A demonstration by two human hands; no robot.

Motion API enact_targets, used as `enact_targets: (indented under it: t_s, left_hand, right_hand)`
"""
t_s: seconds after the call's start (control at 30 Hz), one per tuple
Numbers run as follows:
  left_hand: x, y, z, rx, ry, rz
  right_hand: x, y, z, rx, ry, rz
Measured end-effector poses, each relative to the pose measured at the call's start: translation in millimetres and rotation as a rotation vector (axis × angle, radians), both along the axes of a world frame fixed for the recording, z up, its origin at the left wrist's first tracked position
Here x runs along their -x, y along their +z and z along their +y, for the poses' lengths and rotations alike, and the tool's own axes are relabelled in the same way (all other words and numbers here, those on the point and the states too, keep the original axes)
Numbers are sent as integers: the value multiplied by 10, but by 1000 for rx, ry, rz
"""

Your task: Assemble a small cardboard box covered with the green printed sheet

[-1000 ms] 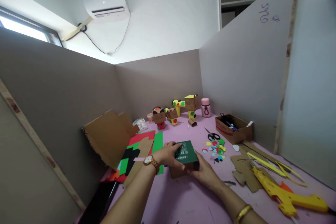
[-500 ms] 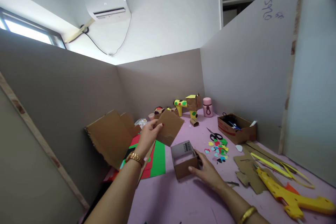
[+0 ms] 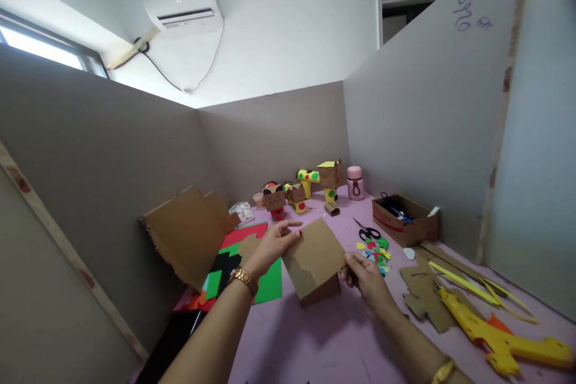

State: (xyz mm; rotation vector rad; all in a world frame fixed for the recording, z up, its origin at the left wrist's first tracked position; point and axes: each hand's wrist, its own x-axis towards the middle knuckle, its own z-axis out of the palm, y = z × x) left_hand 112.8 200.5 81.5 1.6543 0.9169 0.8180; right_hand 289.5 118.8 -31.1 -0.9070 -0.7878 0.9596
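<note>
Now, small box (image 3: 320,295): near middle, on the pink table (image 3: 310,348), its inside hidden beneath a cardboard panel (image 3: 317,255).
Right hand (image 3: 366,279): pinching the panel's right corner.
Left hand (image 3: 273,246): fingers extended at the panel's far-left edge; whether they grip is unclear.
Right-side box (image 3: 390,224): topless, holding dark and blue items.
Bottle (image 3: 355,187): far right, lidded.
Cup (image 3: 258,200): far left, contents too small to tell.

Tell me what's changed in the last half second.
The left hand has brought the cardboard square rightward and down over the box. The right hand has left the box's side and seems to pinch the square's right corner. The glue gun and scissors stayed put.
</note>
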Motion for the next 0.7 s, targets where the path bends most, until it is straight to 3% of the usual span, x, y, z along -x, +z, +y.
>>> enact_targets:
  t_s: [0.13,0.27,0.4,0.53,0.7]
  left_hand:
    - [-48,-104,-111,56,106,-113]
    - [-91,-255,-228,168,136,-167]
    - [-30,-296,-214,198,298,-180]
    - [86,-306,-203,262,384,-154]
    - [119,-458,-310,328,460,-160]
  right_hand:
    - [-52,-23,34,56,-61,173]
    - [-18,33,-7,80,2,226]
    - [0,70,-41,108,27,244]
    - [-51,-23,8,155,-30,232]
    - [-47,-191,82,186,-53,123]
